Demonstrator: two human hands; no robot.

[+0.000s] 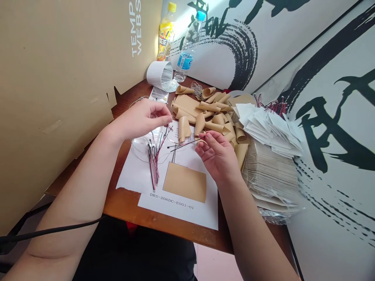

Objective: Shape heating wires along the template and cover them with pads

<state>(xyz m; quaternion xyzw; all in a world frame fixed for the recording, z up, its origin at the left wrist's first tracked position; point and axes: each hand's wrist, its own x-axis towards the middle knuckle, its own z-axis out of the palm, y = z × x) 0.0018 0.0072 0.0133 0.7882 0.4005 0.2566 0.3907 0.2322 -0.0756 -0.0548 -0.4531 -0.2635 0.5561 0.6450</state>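
We are holding a few thin black wires with small dark ends (187,144) just beyond a flat brown paper rectangle (185,182), and our right hand (218,154) is pinching them between the thumb and fingers. Our left hand (146,117) is hovering beyond and to the left of that rectangle with thumb and forefinger drawn together; wire tips are showing right under them, but we cannot tell whether they are gripping any. A loose bundle of slim red and black wires with pale connectors (154,164) is lying just left of the rectangle. Underneath the rectangle, a white printed paper sheet (131,175) is covering part of a brown wooden table (123,203). Beyond the rectangle, we are seeing a heap of curled brown paper pieces (213,106); to its right, a tall stack of thin flat pieces in clear plastic (269,175) is supporting folded white paper pieces (266,128). Farthest beyond the rectangle, a white label roll (155,74), a yellow-capped bottle (165,35) and a clear blue-capped bottle (185,58) are standing.
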